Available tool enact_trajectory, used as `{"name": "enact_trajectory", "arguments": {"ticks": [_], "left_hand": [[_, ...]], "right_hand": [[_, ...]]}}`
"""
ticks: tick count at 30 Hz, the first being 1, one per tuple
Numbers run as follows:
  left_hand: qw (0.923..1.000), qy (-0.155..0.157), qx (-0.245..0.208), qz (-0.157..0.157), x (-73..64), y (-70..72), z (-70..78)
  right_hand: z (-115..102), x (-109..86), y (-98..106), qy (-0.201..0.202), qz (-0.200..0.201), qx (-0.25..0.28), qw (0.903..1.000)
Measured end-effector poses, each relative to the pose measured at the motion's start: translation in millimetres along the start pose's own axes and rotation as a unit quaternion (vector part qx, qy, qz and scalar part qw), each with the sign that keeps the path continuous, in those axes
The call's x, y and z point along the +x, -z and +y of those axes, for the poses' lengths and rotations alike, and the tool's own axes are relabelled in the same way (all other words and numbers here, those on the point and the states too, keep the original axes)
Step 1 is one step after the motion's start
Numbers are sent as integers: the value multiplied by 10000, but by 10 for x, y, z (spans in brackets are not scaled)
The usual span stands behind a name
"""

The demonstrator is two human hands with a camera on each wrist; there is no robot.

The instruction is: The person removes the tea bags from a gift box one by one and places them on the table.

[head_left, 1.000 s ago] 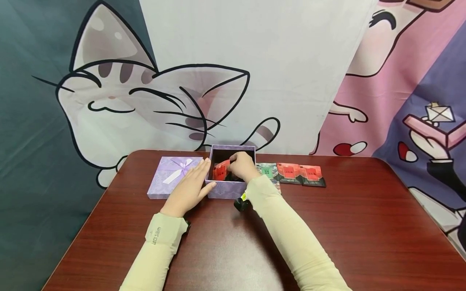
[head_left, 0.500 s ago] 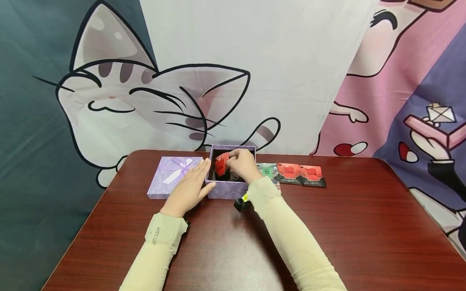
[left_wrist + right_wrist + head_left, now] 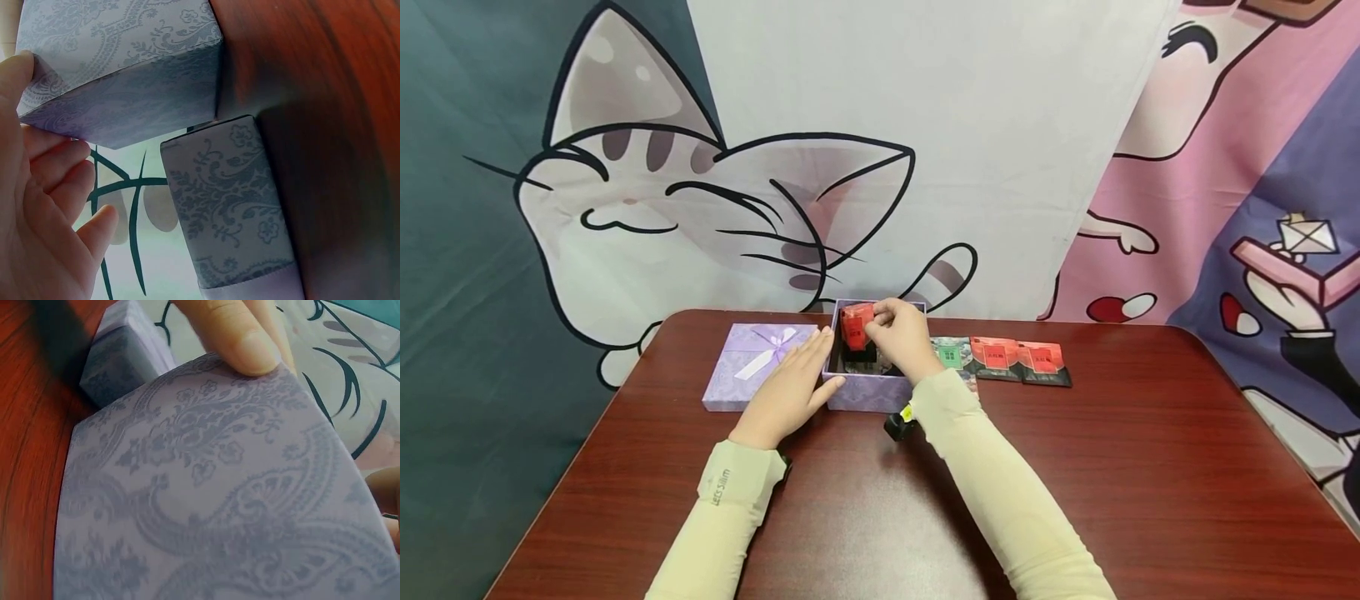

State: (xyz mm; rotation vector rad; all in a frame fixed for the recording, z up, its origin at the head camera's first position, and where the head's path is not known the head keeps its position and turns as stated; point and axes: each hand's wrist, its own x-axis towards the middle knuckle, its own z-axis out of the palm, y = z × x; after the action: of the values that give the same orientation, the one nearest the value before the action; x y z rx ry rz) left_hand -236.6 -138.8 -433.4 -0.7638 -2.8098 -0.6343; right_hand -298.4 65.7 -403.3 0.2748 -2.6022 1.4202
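A purple patterned gift box (image 3: 868, 395) stands uncovered at the back of the table in the head view. My right hand (image 3: 907, 340) reaches over it and pinches a red and black sachet (image 3: 856, 325) by its right side. The sachet is upright, in the box's opening. More packets show dimly below it, mostly hidden by the front wall. Fairly straight, the fingers of my left hand (image 3: 786, 390) rest along the box's left side. Its thumb touches the patterned box wall (image 3: 125, 37) in the left wrist view. The right wrist view shows little of the right hand.
The purple lid (image 3: 724, 379) with a white ribbon bow lies left of the box. On the right, a green sachet (image 3: 951, 354) and two red and black sachets (image 3: 1043, 360) lie in a row. A cartoon cat curtain (image 3: 880, 217) hangs behind the table.
My right hand has lifted the red and black sachet from lower in the box, and it now stands straighter and higher. The left hand has stayed put.
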Motion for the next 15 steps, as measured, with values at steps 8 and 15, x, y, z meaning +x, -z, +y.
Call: {"name": "enact_trajectory", "arguments": {"ticks": [8,15], "left_hand": [[9999,-81,-20,64,9,-25,-9],[10000,-28,-18,18,6,-19,-19]], "right_hand": [[1,-128,200,390,39,26,9992],[38,-293,392,204,210,1047,9941]]}}
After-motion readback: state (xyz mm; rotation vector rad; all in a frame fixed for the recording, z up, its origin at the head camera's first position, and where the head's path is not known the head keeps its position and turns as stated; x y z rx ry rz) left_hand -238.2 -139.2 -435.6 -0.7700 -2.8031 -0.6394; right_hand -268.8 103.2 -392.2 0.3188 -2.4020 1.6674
